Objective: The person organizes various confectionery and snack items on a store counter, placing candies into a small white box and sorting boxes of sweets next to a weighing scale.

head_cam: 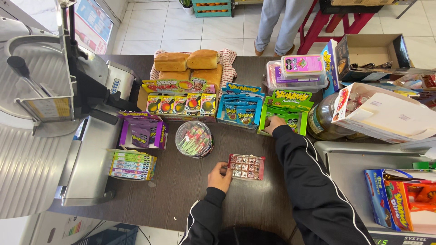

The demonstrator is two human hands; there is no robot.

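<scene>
My left hand grips the left end of a small clear box of wrapped sweets, which lies on the dark counter near its front edge. My right hand reaches forward into a green display box of candy packets and touches the packets inside; whether it holds one is hidden. Both arms wear black sleeves with a white stripe. A blue display box of packets stands just left of the green one.
A round clear tub of lollipops, a purple candy box and a multicoloured box sit mid-counter, bread loaves behind. A meat slicer fills the left; a scale and cartons the right. A person's legs stand beyond the counter.
</scene>
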